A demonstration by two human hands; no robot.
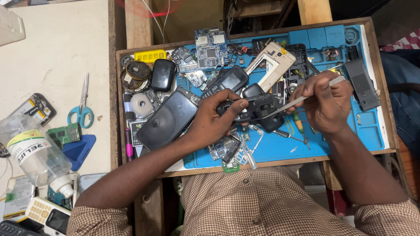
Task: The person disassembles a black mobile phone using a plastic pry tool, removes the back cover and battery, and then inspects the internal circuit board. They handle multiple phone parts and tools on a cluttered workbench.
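Right now your left hand (214,120) grips a black phone housing (258,109) above the blue repair mat (372,131), while your right hand (326,102) pinches a thin metal pry tool (302,99), its tip touching the housing's right side.

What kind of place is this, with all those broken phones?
Probably a phone repair bench. Circuit boards and opened phones litter a blue work mat, and the person's left hand holds a phone shell while the right hand works it with tweezers.
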